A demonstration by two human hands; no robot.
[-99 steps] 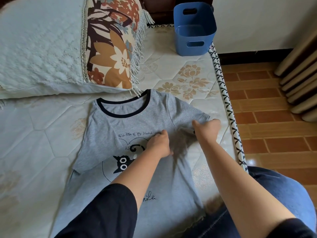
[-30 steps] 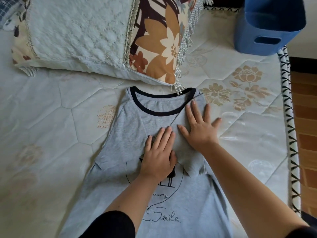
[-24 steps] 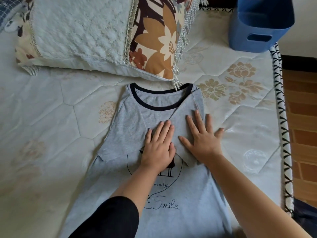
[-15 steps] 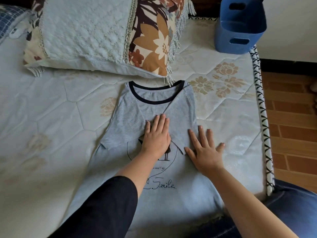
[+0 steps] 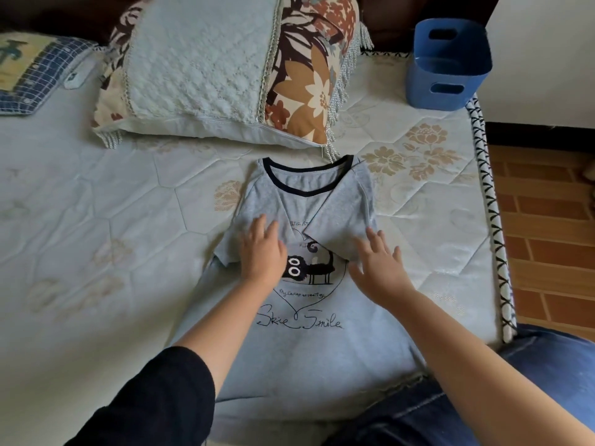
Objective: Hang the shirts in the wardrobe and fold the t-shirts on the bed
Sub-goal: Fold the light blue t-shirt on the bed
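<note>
A grey t-shirt (image 5: 299, 342) with a dark collar and a black cat print lies face up on the bed (image 5: 96, 252), collar toward the pillows. Its right sleeve is folded inward over the chest; the left sleeve still sticks out to the side. My left hand (image 5: 262, 252) lies flat with straight fingers on the shirt's left chest, next to the cat print. My right hand (image 5: 378, 268) spreads flat over the lower edge of the folded right sleeve. Neither hand grips any cloth.
Two stacked pillows (image 5: 219, 69) lie just beyond the collar. A blue plastic basket (image 5: 447, 64) stands at the bed's far right corner. A checked cushion (image 5: 29, 72) is at the far left. The bed's right edge borders a brick-tiled floor (image 5: 547, 239).
The right sleeve was folded inward over the chest and smoothed with both hands. Since then my left hand slid left off the cat print, and my right hand drew back toward me.
</note>
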